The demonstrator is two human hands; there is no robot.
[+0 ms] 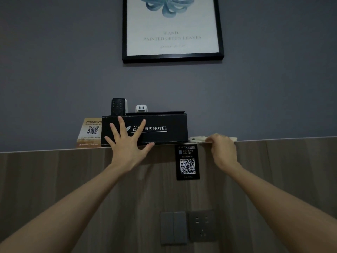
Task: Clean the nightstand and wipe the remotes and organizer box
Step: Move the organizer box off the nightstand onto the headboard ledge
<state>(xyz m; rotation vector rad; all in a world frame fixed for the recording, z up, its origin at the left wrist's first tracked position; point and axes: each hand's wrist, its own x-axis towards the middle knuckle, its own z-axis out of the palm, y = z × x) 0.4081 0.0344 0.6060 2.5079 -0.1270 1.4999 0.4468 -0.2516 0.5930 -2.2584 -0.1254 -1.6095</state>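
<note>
1. Left hand (pixel 125 143), fingers straight and spread, presses flat on the organizer box (pixel 173 133) front.
2. Right hand (pixel 222 148) curls over a cloth (pixel 197 138) on the ledge (pixel 273 140).
3. The box's long axis runs left-right along the ledge, so the cloth sits just off its right end.

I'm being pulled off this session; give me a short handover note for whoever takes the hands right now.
Left hand: open, fingers spread flat on the organizer box front.
Right hand: grips the cloth on the ledge, right of the box.
Black remote stands in the box's left end.
Done: cannot tell what is wiped.
To do: wipe box, remote, ledge.
</note>
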